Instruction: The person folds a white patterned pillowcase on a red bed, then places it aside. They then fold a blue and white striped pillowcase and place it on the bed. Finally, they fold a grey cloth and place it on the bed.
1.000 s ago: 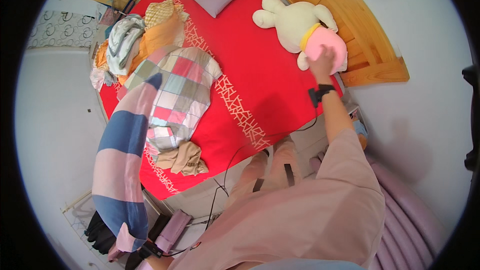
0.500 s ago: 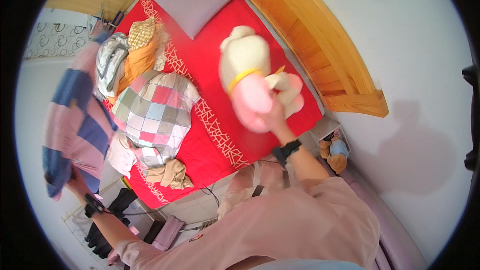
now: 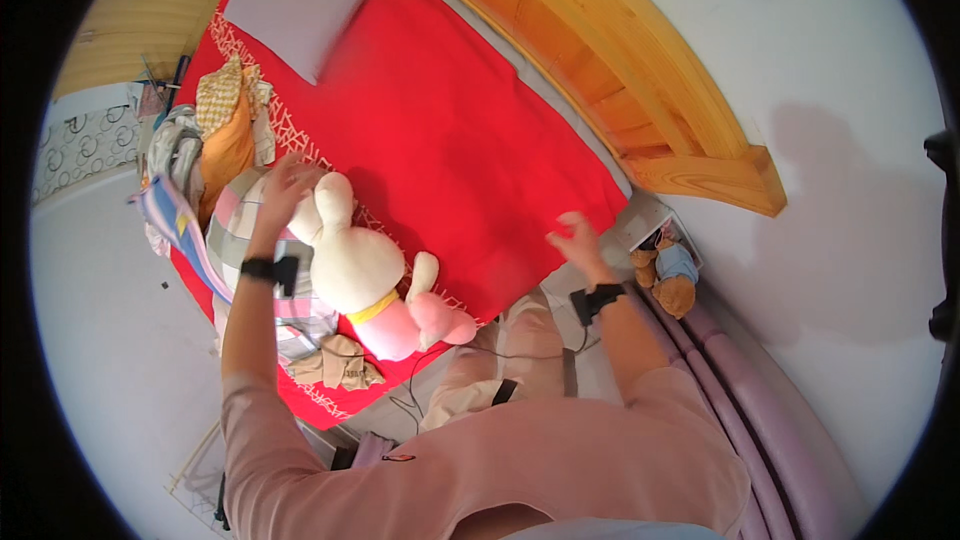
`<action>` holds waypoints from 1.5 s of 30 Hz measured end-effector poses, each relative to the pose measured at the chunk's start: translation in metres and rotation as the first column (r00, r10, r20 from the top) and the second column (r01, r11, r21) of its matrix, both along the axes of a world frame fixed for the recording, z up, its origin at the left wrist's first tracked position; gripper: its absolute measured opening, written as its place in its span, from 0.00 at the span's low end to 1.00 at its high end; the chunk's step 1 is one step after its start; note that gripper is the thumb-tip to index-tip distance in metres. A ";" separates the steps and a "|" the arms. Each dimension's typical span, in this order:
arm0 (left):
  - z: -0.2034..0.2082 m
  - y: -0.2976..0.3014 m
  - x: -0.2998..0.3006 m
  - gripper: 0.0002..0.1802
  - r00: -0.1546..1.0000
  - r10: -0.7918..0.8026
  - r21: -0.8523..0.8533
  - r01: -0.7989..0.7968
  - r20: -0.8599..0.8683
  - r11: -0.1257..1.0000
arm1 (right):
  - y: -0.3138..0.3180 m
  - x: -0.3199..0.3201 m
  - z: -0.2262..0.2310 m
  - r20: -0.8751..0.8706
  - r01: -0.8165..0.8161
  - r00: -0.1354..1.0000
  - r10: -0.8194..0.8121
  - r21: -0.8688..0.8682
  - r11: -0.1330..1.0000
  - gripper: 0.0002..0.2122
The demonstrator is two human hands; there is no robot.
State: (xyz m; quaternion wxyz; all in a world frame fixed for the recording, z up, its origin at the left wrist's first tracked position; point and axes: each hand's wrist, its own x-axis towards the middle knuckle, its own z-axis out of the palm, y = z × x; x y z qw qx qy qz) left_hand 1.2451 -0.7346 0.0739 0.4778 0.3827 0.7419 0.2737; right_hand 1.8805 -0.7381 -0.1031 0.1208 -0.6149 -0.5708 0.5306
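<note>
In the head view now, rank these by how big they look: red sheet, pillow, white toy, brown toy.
1. Red sheet
2. White toy and pillow, unranked: they look close in size, and the picture's top edge cuts off the pillow
3. Brown toy

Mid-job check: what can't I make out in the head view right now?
All in the head view:
Pillow: far end cut off by the top edge.
Quilt: partly hidden by the plush and left forearm.
Plush: underside hidden, pressed toward the bedding.
Left hand: fingers blurred; contact with the plush unclear.
</note>
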 end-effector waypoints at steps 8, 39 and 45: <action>-0.223 0.250 0.234 0.61 0.930 -0.243 -0.303 0.156 -0.275 0.940 | 0.079 0.070 -0.094 0.342 0.032 0.935 -0.099 0.195 0.980 0.52; -0.223 0.325 0.231 0.06 0.952 0.268 0.096 -0.284 0.147 0.954 | 0.081 0.055 0.095 -0.084 -0.035 0.995 0.050 0.171 0.985 0.10; -0.306 0.313 0.308 0.20 0.957 0.275 0.015 -0.275 -0.095 0.961 | 0.064 0.096 0.021 0.261 -0.039 0.965 0.006 0.122 0.992 0.17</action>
